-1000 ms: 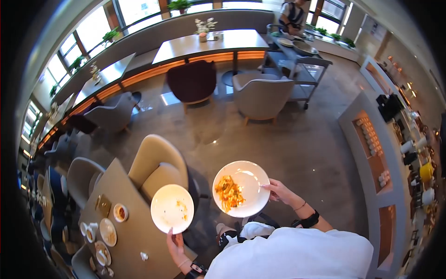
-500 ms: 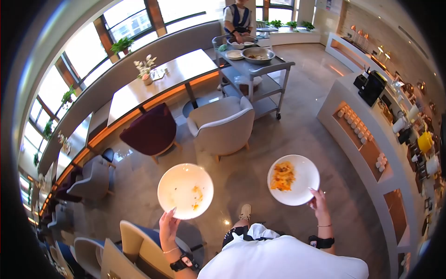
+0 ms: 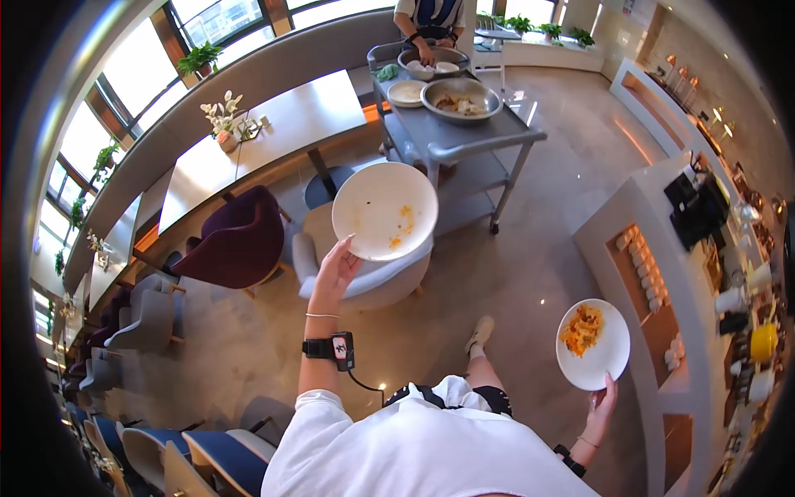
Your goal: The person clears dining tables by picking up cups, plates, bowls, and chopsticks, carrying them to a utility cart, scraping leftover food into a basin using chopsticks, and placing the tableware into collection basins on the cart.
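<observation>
My left hand (image 3: 338,267) grips the lower rim of a white plate (image 3: 373,207) with a few orange food scraps on it. That plate is raised ahead of me, in front of a pale armchair (image 3: 364,286). Low on the right, my right hand (image 3: 604,402) is closed on the edge of a second white plate (image 3: 609,352), which carries a heap of orange food leftovers (image 3: 582,331). Both plates are tilted toward the camera. Ahead stands a grey trolley (image 3: 489,137) with a steel bowl (image 3: 461,116) of food scraps and a stack of plates (image 3: 407,94).
Behind the trolley a person (image 3: 426,25) reaches into another steel bowl (image 3: 432,60). To the left are a long table (image 3: 306,108) with a flower vase and a dark red chair (image 3: 232,240). A counter (image 3: 617,199) with cups in its niches runs along the right.
I have stepped closer to the trolley. My left hand has lifted its plate up and forward; my right hand has carried its plate out to the right. Both grips stay the same.
</observation>
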The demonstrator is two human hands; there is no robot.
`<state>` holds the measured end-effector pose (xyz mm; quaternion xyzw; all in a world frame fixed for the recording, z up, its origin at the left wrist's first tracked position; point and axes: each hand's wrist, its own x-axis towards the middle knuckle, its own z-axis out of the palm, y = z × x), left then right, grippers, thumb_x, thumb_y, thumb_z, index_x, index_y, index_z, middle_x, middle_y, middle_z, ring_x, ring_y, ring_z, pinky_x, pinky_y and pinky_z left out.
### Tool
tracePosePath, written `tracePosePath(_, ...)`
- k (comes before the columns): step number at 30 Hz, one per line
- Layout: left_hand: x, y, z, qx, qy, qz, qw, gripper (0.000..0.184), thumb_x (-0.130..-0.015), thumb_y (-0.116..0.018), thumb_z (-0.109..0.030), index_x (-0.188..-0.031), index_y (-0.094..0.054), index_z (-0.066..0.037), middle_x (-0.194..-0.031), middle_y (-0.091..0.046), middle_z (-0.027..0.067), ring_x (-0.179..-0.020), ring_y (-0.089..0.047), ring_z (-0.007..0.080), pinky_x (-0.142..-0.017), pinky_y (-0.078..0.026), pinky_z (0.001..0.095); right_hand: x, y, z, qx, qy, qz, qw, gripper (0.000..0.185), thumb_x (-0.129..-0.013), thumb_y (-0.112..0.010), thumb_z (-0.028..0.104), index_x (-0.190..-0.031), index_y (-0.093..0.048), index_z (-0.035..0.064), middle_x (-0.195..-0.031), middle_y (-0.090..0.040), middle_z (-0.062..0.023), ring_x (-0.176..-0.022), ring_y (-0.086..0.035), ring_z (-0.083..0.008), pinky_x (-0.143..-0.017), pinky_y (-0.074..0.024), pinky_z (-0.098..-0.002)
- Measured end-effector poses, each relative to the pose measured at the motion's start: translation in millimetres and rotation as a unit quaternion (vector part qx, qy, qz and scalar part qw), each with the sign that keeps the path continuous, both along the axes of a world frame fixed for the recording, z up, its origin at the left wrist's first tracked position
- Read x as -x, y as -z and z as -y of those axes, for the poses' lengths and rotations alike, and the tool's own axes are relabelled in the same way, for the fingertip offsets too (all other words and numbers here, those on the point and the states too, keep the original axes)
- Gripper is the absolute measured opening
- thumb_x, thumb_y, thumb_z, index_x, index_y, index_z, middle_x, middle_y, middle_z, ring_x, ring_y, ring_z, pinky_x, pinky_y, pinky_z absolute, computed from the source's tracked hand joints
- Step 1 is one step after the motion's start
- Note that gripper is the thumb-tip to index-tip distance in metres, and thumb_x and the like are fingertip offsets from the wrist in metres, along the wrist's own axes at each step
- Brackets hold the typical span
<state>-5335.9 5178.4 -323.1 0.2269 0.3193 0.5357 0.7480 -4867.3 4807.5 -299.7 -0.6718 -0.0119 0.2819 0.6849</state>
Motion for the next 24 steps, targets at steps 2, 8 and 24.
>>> tracePosePath(2, -26, 8, -52, 0.030, -0.035, 0.000, 0.999, 0.023, -0.088, -0.059, -0.017, -0.107, -0.059, -0.005, -0.101, -0.064, 0.0049, -0.097, -0.059, 0.0155, -0.088, -0.047, 0.0301, -48, 4, -49, -0.003, -0.043, 0.016, 0.999, 0.025, -0.085, -0.056, 0.026, -0.102, -0.056, 0.0084, -0.069, -0.054, 0.0031, -0.040, -0.035, -0.0023, -0.034, -0.0250, -0.0162)
tracePosePath(8, -70, 38, -243, 0.042, -0.104, -0.045, 0.993, 0.022, -0.087, -0.058, -0.016, -0.107, -0.058, -0.005, -0.100, -0.063, 0.0059, -0.096, -0.060, 0.0175, -0.085, -0.048, 0.0315, -168, -9, -230, -0.017, -0.112, -0.004, 0.994, 0.026, -0.084, -0.058, 0.030, -0.103, -0.056, 0.0125, -0.075, -0.052, 0.0059, -0.051, -0.041, -0.0019, -0.041, -0.0280, -0.0157)
tracePosePath(24, -117, 105, -674, 0.098, -0.132, -0.222, 0.961, 0.027, -0.090, -0.051, -0.014, -0.115, -0.051, -0.003, -0.102, -0.061, 0.0102, -0.096, -0.060, 0.0212, -0.089, -0.049, 0.0363, -278, -39, -653, -0.013, -0.159, -0.035, 0.987, 0.032, -0.086, -0.055, 0.032, -0.109, -0.055, 0.0096, -0.089, -0.060, 0.0028, -0.066, -0.053, -0.0030, -0.045, -0.0337, -0.0169)
